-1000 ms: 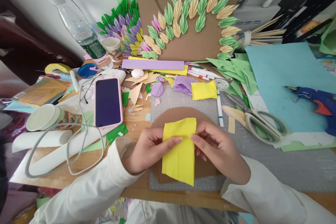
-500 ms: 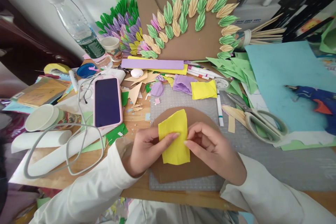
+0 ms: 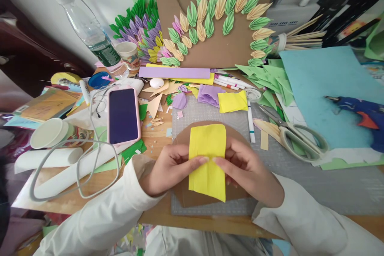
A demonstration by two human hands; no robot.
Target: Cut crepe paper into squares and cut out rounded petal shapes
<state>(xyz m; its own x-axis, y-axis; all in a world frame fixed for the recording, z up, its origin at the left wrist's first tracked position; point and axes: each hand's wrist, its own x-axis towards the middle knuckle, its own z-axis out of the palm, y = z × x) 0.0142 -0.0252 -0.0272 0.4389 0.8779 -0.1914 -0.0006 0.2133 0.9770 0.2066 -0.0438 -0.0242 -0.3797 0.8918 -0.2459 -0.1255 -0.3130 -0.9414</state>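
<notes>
Both hands hold one piece of yellow crepe paper (image 3: pixel 208 156) upright over a brown card disc (image 3: pixel 192 198) lying on a grey cutting mat (image 3: pixel 300 180). My left hand (image 3: pixel 171 168) pinches the paper's left edge, thumb on the front. At the right edge, my right hand (image 3: pixel 249 170) does the same, fingers curled behind. The two thumbs nearly meet at the paper's middle. Another yellow scrap (image 3: pixel 232 102) and a purple scrap (image 3: pixel 208 95) lie farther back on the mat.
A phone in a pink case (image 3: pixel 123 116) and a grey cable (image 3: pixel 90 156) lie left. Scissors (image 3: pixel 295 136) and a blue glue gun (image 3: pixel 360 114) on light blue paper lie right. At the back stand a cardboard panel with folded paper leaves (image 3: pixel 216 20), a water bottle (image 3: pixel 87 28), and paper cups.
The yellow paper, half folded and tilted half a second ago, is now opened out to a longer strip and held straight. Both hands shifted slightly right.
</notes>
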